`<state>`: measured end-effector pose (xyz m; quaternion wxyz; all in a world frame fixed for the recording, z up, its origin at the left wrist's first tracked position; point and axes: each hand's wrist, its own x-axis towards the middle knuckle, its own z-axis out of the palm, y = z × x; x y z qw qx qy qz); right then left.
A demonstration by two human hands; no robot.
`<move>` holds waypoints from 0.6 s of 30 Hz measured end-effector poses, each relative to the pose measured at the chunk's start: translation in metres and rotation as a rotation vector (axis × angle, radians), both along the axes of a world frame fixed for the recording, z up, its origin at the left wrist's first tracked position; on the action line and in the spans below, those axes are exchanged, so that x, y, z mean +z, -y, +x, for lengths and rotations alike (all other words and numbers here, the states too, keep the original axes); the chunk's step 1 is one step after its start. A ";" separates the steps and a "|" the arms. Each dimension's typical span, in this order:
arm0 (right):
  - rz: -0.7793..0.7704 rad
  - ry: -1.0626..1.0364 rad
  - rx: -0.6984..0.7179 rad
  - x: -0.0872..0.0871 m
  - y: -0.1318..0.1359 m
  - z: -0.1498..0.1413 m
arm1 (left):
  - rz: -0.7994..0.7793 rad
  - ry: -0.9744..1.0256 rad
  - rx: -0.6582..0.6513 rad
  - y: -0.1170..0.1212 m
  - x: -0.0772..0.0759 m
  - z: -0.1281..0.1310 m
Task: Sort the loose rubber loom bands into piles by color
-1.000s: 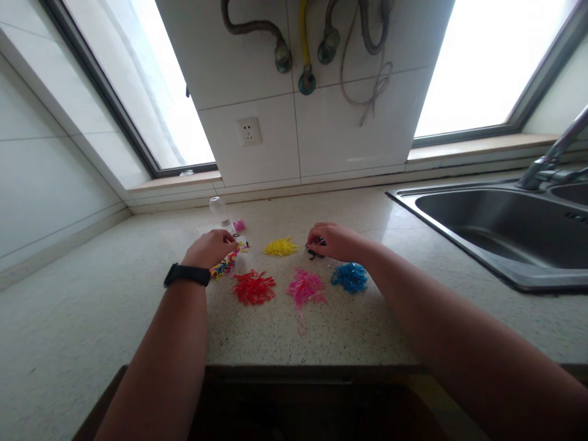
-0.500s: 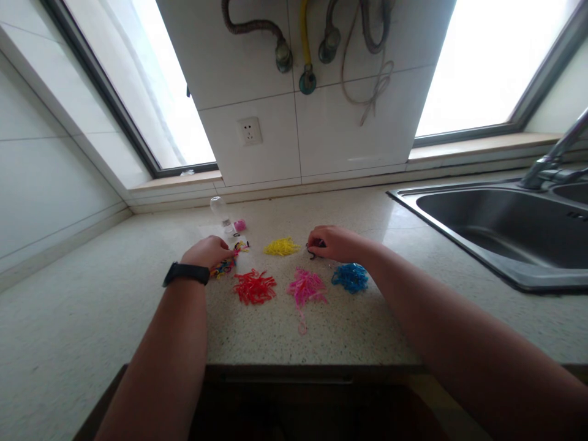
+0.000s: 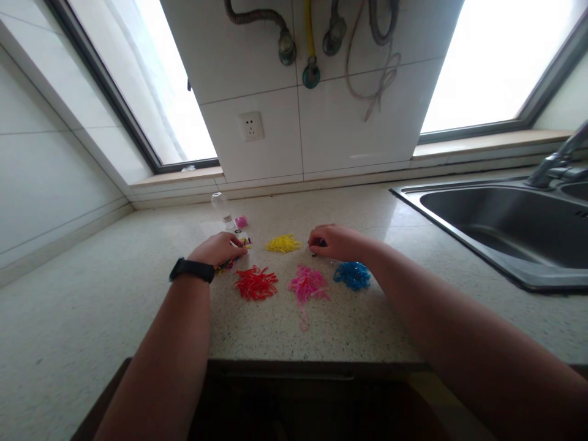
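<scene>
My left hand (image 3: 219, 248), with a dark wristband (image 3: 192, 269), bends over a mixed-colour pile of small rubber bands (image 3: 226, 266). Its thumb and fingertips are pinched together at the pile's far right edge; what lies between them is too small to make out. My right hand (image 3: 335, 242) rests on the counter right of the yellow rubber bands (image 3: 283, 244), its fingers curled round dark rubber bands (image 3: 322, 243) that are partly hidden. Nearer to me lie piles of red rubber bands (image 3: 256, 283), pink rubber bands (image 3: 307, 283) and blue rubber bands (image 3: 353, 276).
Behind my left hand a clear plastic bottle (image 3: 222, 209) lies on the speckled counter (image 3: 271, 334), with a pink cap (image 3: 241, 222) beside it. A steel sink (image 3: 496, 226) with a tap (image 3: 551, 168) is at the right. Hoses and a socket (image 3: 251, 126) are on the tiled wall.
My left hand has shifted right across the mixed pile, from its middle to its far right edge. My right hand stays by the dark bands. The view has tilted slightly.
</scene>
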<state>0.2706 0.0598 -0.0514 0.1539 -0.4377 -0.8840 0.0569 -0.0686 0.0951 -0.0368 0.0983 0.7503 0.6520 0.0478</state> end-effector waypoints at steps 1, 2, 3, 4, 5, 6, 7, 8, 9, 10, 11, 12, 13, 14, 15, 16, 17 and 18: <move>-0.004 0.007 -0.003 0.000 0.000 -0.001 | -0.003 0.002 -0.007 0.000 0.000 0.001; -0.008 0.014 -0.005 0.001 0.001 -0.001 | -0.004 0.006 -0.015 0.001 -0.001 0.001; -0.012 0.021 -0.003 0.001 0.002 -0.002 | -0.002 0.011 -0.024 0.001 -0.001 0.001; -0.014 0.027 0.000 0.002 0.003 -0.002 | 0.005 0.015 -0.032 0.000 -0.001 0.002; -0.015 0.033 0.006 0.003 0.004 -0.003 | 0.011 0.018 -0.040 0.000 -0.002 0.002; -0.014 0.038 0.012 0.003 0.005 -0.004 | 0.016 0.021 -0.048 0.000 -0.002 0.002; -0.015 0.041 0.019 0.004 0.005 -0.004 | 0.020 0.022 -0.054 -0.001 -0.003 0.003; -0.017 0.043 0.024 0.004 0.006 -0.005 | 0.023 0.022 -0.061 -0.001 -0.003 0.003; -0.020 0.043 0.024 0.004 0.006 -0.005 | 0.025 0.024 -0.068 -0.001 -0.003 0.004; -0.022 0.043 0.024 0.004 0.006 -0.005 | 0.023 0.025 -0.076 -0.001 -0.003 0.004; -0.024 0.043 0.023 0.004 0.006 -0.005 | 0.020 0.025 -0.084 -0.001 -0.003 0.005; -0.025 0.043 0.020 0.004 0.006 -0.005 | 0.017 0.025 -0.093 0.000 -0.003 0.005; -0.024 0.043 0.017 0.004 0.006 -0.005 | 0.015 0.024 -0.101 0.000 -0.003 0.006; -0.023 0.044 0.015 0.004 0.006 -0.006 | 0.015 0.021 -0.108 0.000 -0.002 0.006; -0.024 0.046 0.014 0.004 0.006 -0.006 | 0.017 0.019 -0.113 0.000 -0.002 0.007; -0.025 0.048 0.014 0.005 0.006 -0.006 | 0.020 0.016 -0.117 0.001 -0.002 0.007; -0.028 0.051 0.013 0.005 0.007 -0.006 | 0.022 0.015 -0.120 0.001 -0.002 0.007; -0.031 0.054 0.014 0.005 0.007 -0.006 | 0.023 0.014 -0.123 0.001 -0.002 0.007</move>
